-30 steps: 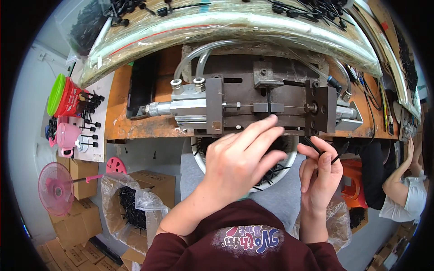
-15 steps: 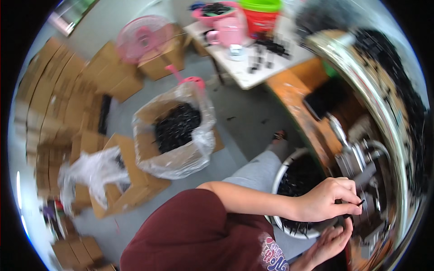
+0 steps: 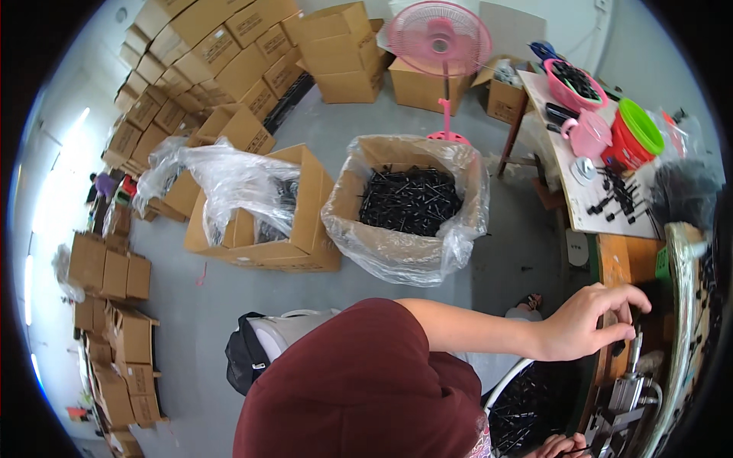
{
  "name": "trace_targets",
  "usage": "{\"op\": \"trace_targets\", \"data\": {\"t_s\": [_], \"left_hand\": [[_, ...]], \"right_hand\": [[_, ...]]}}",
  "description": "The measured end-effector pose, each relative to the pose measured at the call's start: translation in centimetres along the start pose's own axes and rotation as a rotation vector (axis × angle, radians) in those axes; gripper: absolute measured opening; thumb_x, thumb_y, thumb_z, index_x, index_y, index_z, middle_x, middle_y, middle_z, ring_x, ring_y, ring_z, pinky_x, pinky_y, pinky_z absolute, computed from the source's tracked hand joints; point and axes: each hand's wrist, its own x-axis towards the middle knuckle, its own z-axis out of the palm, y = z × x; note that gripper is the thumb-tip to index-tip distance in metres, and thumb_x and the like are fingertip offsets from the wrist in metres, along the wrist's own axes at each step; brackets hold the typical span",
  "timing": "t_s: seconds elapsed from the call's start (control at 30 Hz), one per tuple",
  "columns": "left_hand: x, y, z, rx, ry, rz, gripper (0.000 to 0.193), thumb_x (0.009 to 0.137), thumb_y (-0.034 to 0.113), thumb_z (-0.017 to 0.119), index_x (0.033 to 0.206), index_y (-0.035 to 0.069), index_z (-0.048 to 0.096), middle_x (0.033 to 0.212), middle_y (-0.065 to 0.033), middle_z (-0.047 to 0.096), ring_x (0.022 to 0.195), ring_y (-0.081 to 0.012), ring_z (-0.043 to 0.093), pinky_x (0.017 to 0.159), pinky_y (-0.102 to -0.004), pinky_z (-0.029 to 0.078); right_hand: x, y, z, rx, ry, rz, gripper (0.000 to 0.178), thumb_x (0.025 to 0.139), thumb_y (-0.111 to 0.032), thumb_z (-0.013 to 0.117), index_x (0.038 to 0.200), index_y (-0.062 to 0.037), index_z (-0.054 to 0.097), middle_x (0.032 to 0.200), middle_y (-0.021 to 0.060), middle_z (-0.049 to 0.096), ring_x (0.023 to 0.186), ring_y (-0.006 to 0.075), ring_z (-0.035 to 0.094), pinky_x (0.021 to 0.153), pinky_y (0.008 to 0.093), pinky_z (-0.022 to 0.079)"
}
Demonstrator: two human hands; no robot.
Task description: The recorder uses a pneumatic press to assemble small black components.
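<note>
My left hand (image 3: 592,324) reaches to the right over the edge of the wooden bench. Its fingers are bent and spread apart, with nothing visible held in them. Just beside the fingertips stands the metal lever (image 3: 635,353) of a small metal clamping device (image 3: 626,393). Low at the picture's edge, my right hand (image 3: 561,445) is partly cut off, its fingers closed round a thin black stick-like piece (image 3: 578,450). Below my left forearm, a white-rimmed tub (image 3: 500,384) holds many thin black pieces (image 3: 523,416).
A plastic-lined carton (image 3: 343,217) of black pieces stands on the floor, beside another open carton (image 3: 321,210). Behind are a pink fan (image 3: 440,44) and stacked boxes (image 3: 221,49). A white table (image 3: 569,179) bears a pink jug (image 3: 588,133) and a red bucket (image 3: 626,145).
The view has swung to the left. My left hand has moved away from my right hand to the lever, and its fingers have spread, no longer pinching a small black piece.
</note>
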Motion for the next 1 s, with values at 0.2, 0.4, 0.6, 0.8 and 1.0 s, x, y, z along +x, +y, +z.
{"op": "trace_targets", "data": {"t_s": [0.2,0.4,0.6,0.8,1.0], "left_hand": [[1.7,-0.8,-4.9,0.189,0.147,0.142,0.026,0.083,0.010,0.069,0.107,0.008,0.060,0.072,-0.0041,0.067,0.071,-0.0210,0.065,0.075,-0.0345,0.047],[3.5,-2.2,-8.6,0.431,0.271,0.205,0.017,0.084,0.013,0.069,0.100,0.008,0.067,0.078,-0.0097,0.071,0.070,-0.0231,0.068,0.069,-0.0344,0.050],[5.4,-3.6,-9.8,0.168,0.331,0.006,0.014,0.083,0.005,0.072,0.096,0.002,0.072,0.083,-0.0075,0.073,0.074,-0.0098,0.067,0.067,-0.0243,0.052],[7.2,-6.6,-9.9,0.227,0.345,0.079,0.011,0.082,0.003,0.073,0.092,0.001,0.074,0.085,-0.0062,0.070,0.077,-0.0106,0.065,0.071,-0.0249,0.051],[11.9,-9.9,-11.5,0.318,0.336,0.124,0.012,0.076,0.006,0.077,0.088,0.002,0.076,0.081,-0.0075,0.070,0.070,-0.0114,0.064,0.065,-0.0253,0.051]], "right_hand": [[-0.4,0.3,2.8,-0.045,0.000,0.040,0.055,0.105,-0.044,0.031,0.091,-0.0017,0.063,0.047,-0.0025,0.033,0.039,0.0072,0.022,0.039,0.0210,0.020],[-0.9,0.5,3.7,-0.154,-0.037,0.149,0.050,0.105,-0.043,0.036,0.091,-0.0028,0.063,0.050,-0.0044,0.028,0.043,0.0069,0.019,0.043,0.0211,0.018],[-1.5,1.2,2.4,-0.096,-0.028,0.147,0.061,0.104,-0.050,0.028,0.091,-0.0025,0.064,0.049,-0.0029,0.033,0.042,0.0082,0.020,0.042,0.0210,0.019],[-1.0,2.2,1.3,-0.120,0.001,0.143,0.060,0.103,-0.051,0.026,0.097,-0.0014,0.059,0.050,-0.0032,0.033,0.041,0.0063,0.024,0.040,0.0202,0.021],[-1.6,2.9,2.4,-0.041,0.039,0.199,0.053,0.105,-0.045,0.027,0.089,-0.0015,0.052,0.048,-0.0032,0.030,0.041,0.0064,0.023,0.043,0.0218,0.019]]}}
